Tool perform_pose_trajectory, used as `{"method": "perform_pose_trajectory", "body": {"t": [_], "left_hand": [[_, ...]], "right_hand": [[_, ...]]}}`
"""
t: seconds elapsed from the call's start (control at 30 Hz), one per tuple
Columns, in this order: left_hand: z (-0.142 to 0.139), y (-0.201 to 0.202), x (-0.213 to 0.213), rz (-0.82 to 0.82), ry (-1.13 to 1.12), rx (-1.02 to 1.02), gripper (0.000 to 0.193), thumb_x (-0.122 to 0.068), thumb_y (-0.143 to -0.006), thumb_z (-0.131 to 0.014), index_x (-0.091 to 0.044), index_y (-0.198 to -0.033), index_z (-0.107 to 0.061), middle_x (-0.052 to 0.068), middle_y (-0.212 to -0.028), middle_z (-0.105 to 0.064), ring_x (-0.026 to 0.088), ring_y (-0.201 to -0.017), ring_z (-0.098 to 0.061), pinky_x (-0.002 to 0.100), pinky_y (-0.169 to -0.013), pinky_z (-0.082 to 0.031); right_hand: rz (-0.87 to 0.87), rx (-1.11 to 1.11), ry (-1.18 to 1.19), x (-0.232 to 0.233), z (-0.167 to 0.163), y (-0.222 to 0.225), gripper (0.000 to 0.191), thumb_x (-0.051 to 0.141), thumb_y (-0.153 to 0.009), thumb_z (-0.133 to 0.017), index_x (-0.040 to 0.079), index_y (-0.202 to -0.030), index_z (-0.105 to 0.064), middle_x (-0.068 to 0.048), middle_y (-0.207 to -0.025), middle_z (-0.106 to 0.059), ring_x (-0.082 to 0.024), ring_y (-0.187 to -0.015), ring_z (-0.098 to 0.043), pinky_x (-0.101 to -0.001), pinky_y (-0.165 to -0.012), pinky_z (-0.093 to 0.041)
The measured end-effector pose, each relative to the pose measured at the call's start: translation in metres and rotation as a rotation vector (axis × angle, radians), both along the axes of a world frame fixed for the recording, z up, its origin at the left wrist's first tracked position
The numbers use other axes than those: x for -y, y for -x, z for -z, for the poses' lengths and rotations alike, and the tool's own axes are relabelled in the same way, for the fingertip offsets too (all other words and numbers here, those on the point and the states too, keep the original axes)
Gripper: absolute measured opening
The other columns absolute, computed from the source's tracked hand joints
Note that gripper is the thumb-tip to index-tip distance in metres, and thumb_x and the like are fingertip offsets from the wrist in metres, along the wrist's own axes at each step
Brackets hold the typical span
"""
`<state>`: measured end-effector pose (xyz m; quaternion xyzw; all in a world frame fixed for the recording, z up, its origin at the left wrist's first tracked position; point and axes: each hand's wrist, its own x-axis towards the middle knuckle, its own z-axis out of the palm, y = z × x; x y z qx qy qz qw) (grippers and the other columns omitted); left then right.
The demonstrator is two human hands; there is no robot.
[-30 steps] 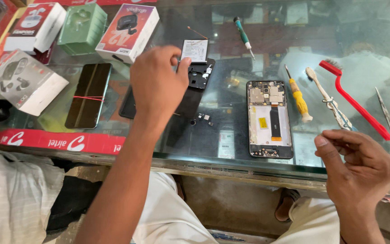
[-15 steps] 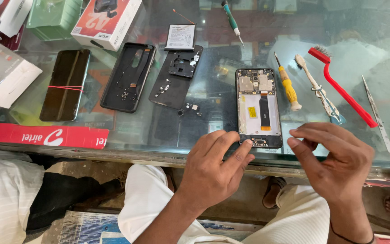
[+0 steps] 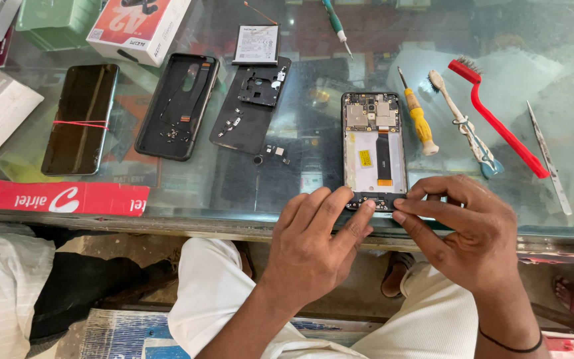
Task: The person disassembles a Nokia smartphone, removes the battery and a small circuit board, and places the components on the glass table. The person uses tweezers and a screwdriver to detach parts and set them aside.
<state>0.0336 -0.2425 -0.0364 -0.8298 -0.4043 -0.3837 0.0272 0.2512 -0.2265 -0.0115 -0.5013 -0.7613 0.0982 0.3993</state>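
An opened phone (image 3: 375, 149) lies face down on the glass counter (image 3: 300, 133), its circuit board and flat cable exposed. My left hand (image 3: 313, 246) has its fingertips pressed on the phone's near end. My right hand (image 3: 466, 233) pinches the same end from the right with thumb and forefinger. Whether a small part sits between those fingers cannot be told. To the left lie a black back cover (image 3: 177, 106), a black inner plate (image 3: 250, 106), a loose battery (image 3: 255, 44) and tiny loose parts (image 3: 270, 153).
Right of the phone lie a yellow screwdriver (image 3: 420, 123), a toothbrush (image 3: 463, 126), a red brush (image 3: 493, 116) and tweezers (image 3: 549, 159). A green screwdriver (image 3: 335, 23) lies at the back. A banded phone (image 3: 81, 119) and boxes (image 3: 137, 26) are on the left. A red strip (image 3: 54, 197) runs along the counter's edge.
My left hand drew back from the black parts at the rear to the phone's near end. My right hand rose from below the counter edge and closed on that end.
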Motion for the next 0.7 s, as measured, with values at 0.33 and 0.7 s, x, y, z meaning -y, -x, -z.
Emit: {"method": "perform_pose_trajectory", "body": {"t": [0.33, 0.7], "left_hand": [[-0.019, 0.001, -0.005, 0.072, 0.107, 0.113, 0.035, -0.023, -0.093, -0.079, -0.006, -0.123, -0.073, 0.011, -0.122, -0.060, 0.029, -0.115, -0.060, 0.047, -0.098, -0.048], [-0.053, 0.012, -0.124, 0.115, 0.226, 0.038, 0.024, -0.012, -0.090, -0.076, -0.001, -0.111, -0.074, 0.011, -0.112, -0.067, 0.031, -0.109, -0.064, 0.042, -0.097, -0.052]], "right_hand": [[-0.022, 0.003, -0.017, -0.003, 0.000, -0.004, 0.021, 0.009, -0.073, -0.087, 0.010, -0.091, -0.077, -0.004, -0.098, -0.073, -0.019, -0.086, -0.071, -0.0316, -0.074, -0.054], [-0.002, 0.063, -0.010, -0.004, -0.005, -0.002, 0.035, 0.014, -0.069, -0.088, 0.011, -0.102, -0.078, -0.005, -0.100, -0.072, -0.020, -0.085, -0.069, -0.0324, -0.072, -0.053]]}}
